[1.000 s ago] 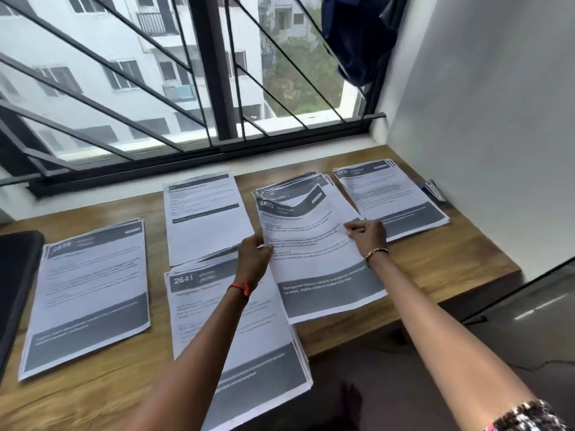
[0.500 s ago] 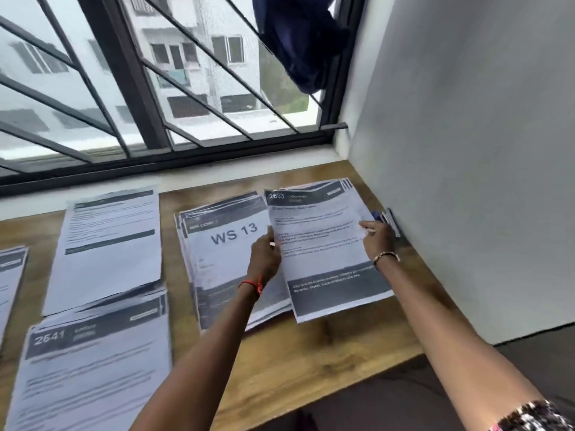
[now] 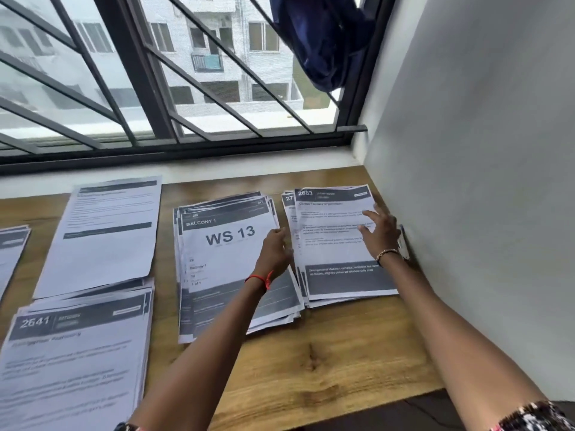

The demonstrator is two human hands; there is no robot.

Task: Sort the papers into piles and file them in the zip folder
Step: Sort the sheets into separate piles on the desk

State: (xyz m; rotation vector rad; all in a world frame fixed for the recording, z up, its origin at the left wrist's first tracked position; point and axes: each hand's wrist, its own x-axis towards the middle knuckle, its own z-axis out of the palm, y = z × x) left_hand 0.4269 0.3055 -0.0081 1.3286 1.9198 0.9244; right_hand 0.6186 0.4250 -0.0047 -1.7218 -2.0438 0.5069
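Sheet 2683 [image 3: 329,244] has been laid on the right pile [image 3: 287,202]; right hand [image 3: 381,236] is spread open over it, left hand [image 3: 275,253] grip cannot be told.

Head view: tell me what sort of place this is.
Probably a home desk in an upper-floor flat: a brown wooden desktop sits under a dark metal-barred window that looks onto a white apartment block, and a dark blue cloth hangs on the bars.

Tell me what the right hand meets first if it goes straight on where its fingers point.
The right hand aims up-left, low over the 2683 sheet, so probably that paper first; past its top edge, the window ledge. Height unclear.
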